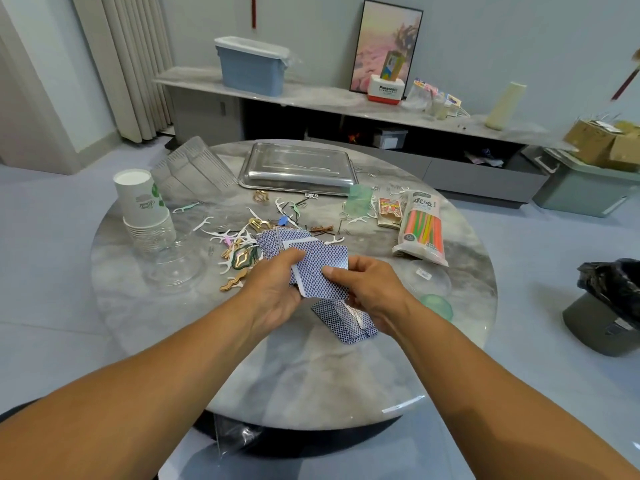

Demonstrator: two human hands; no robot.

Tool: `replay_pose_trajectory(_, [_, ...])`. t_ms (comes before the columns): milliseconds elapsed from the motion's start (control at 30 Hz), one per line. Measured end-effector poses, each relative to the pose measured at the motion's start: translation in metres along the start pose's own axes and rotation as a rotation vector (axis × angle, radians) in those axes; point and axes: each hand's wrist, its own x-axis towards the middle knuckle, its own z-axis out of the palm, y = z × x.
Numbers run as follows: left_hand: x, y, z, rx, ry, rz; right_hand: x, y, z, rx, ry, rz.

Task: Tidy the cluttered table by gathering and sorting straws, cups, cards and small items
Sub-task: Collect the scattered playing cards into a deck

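- A stack of blue-backed cards is held above the round marble table by both hands.
- The left hand is curled around the left edge of the stack; its thumb is laid on the top card and its other fingers are hidden under the cards.
- The right hand is closed on the right edge of the stack, with the thumb pressed on the top card near the corner.
- More cards are seen flat on the table just below the right fingers, partly covered by that hand.
- A fanned group of cards is lying on the table just beyond the left fingertips.
- Floss picks and clips are scattered beyond and to the left of the left fingers.
- A stack of paper cups is placed well to the left of the left hand.
- A pack of coloured straws is found beyond the right fingers, to their right.
- A metal tray is set far beyond both hands.
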Motion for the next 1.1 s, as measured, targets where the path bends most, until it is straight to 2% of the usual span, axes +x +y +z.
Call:
replay_pose_trajectory(233, [0.006, -0.004, -0.002, 0.099, 0.059, 0.023, 0.004, 0.0, -0.007, -0.002, -0.023, 0.092])
replay_pose_trajectory(367, [0.011, -0.002, -0.005, 0.051, 0.073, 0.011, 0.007, -0.002, -0.021, 0.014, 0.149, 0.153])
replay_pose_trajectory(433, [0.014, 0.001, -0.006, 0.007, 0.07, -0.007, 0.008, 0.005, -0.033, -0.056, 0.227, 0.157])
replay_pose_trajectory(467, [0.015, 0.001, -0.006, 0.002, 0.066, -0.01, 0.008, 0.011, -0.038, -0.2, 0.258, 0.153])
replay_pose_trajectory(567, [0.015, -0.001, -0.006, 0.065, 0.082, 0.019, 0.006, 0.027, -0.043, -0.996, 0.394, 0.099])
replay_pose_trajectory(600, [0.015, -0.002, -0.006, 0.084, 0.084, 0.03, 0.005, 0.027, -0.04, -1.052, 0.475, -0.002])
replay_pose_trajectory(633, [0.014, -0.002, -0.005, 0.102, 0.084, 0.041, 0.004, 0.021, -0.034, -0.946, 0.509, -0.102])
replay_pose_trajectory(667, [0.014, -0.003, -0.005, 0.11, 0.083, 0.052, 0.004, 0.014, -0.028, -0.687, 0.467, -0.167])
replay_pose_trajectory(733, [0.013, -0.004, -0.005, 0.109, 0.081, 0.073, 0.004, 0.002, -0.015, -0.234, 0.192, -0.114])
replay_pose_trajectory(800, [0.01, -0.004, -0.003, 0.096, 0.058, 0.063, -0.001, -0.003, -0.004, -0.169, -0.044, -0.057])
replay_pose_trajectory(833, [0.008, -0.004, -0.002, 0.085, 0.044, 0.039, -0.002, -0.002, -0.001, -0.187, -0.084, -0.046])
replay_pose_trajectory(967, [0.003, 0.005, 0.001, -0.078, 0.022, -0.041, 0.002, 0.001, -0.002, -0.119, 0.01, 0.048])
replay_pose_trajectory(1100, [0.007, 0.009, -0.002, -0.112, 0.103, 0.006, 0.003, -0.005, -0.01, 0.005, 0.071, 0.083])
